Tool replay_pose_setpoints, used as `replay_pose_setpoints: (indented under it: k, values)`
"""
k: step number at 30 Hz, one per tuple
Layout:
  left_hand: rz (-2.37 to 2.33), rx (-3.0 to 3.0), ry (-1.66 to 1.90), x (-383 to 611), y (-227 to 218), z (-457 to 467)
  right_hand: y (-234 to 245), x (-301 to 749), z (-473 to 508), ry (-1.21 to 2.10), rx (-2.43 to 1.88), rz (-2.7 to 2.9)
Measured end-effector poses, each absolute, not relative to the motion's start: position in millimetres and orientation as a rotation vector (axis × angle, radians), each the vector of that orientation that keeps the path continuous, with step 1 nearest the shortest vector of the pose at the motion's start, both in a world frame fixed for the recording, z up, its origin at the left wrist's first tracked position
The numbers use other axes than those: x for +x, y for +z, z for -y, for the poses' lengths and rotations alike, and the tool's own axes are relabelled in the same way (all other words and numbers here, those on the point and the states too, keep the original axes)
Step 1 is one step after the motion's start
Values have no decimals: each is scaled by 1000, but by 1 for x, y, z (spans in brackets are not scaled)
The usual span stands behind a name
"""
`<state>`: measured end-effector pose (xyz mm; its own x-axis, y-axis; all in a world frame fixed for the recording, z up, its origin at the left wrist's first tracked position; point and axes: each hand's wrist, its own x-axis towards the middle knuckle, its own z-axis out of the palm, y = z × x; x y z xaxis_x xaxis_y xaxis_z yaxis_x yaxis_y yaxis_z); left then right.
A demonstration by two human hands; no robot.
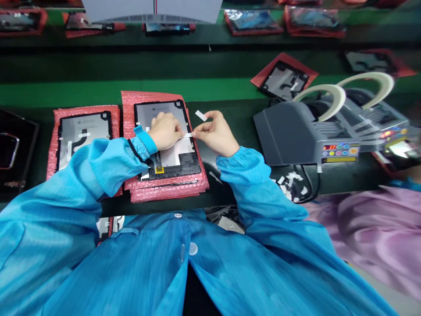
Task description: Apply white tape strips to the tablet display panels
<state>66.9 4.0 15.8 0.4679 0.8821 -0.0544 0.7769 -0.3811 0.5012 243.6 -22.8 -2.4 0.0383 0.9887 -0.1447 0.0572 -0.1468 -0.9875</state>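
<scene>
Watching from my remote seat, I have the right hand [219, 135] pinching one end of a white strip [188, 135] between closed thumb and fingertips, near the frame's centre; a second strip [201, 116] clings to its forefinger. My left hand [165, 131] curls at the other end, though I cannot tell whether it grips. Beneath, left of centre, the flat panel [173, 157] lies on red bubble wrap [203, 177].
</scene>
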Motion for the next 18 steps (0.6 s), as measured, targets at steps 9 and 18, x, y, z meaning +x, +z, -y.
replay_pose_setpoints:
  k: [9, 18]
  values:
    - [-1366, 2274, 276, 68, 16, -6, -4, 245, 15, 1299, -1439, 1141]
    - [-1467, 2289, 308, 69, 14, -9, -7, 257, 21, 1490, -1461, 1127]
